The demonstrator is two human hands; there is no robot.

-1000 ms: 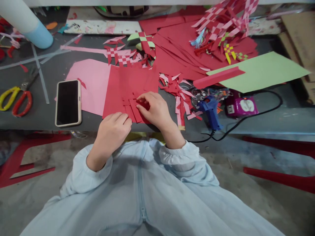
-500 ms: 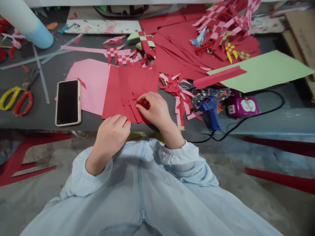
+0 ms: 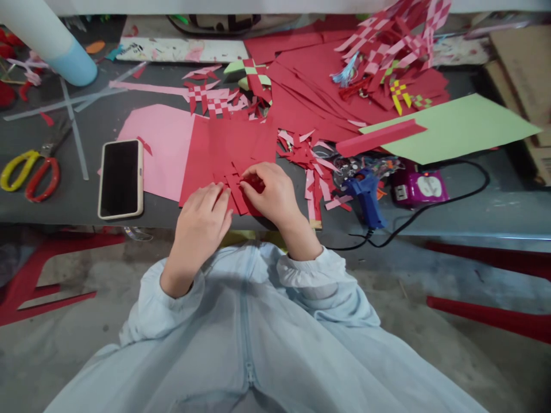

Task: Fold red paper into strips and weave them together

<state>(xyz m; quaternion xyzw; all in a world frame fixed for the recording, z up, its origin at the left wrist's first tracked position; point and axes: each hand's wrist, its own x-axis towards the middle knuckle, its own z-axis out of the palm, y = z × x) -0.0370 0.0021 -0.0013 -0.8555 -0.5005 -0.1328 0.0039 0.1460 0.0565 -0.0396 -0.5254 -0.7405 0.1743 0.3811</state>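
Note:
A red paper sheet [image 3: 236, 137] lies at the table's front edge, with several interlaced red paper strips [image 3: 235, 194] on its lower part. My left hand [image 3: 201, 221] rests palm down at the sheet's lower left, fingers stretched out and their tips touching the strips' left end. On the right side of the strips, my right hand [image 3: 275, 192] is closed in a pinch of thumb and forefinger at a red strip's end. The exact grip is partly hidden by its curled fingers.
Left of the sheet are pink paper [image 3: 167, 143], a phone [image 3: 121, 179] and scissors [image 3: 41, 166]. To the right lie paper scraps [image 3: 316, 166], a blue glue gun [image 3: 368, 198] with its black cord, a purple box [image 3: 419, 186] and green paper [image 3: 469, 129].
My left hand has moved up and slightly right onto the strips, its fingers straightening from a curl. The right hand stays at the same spot in its pinch.

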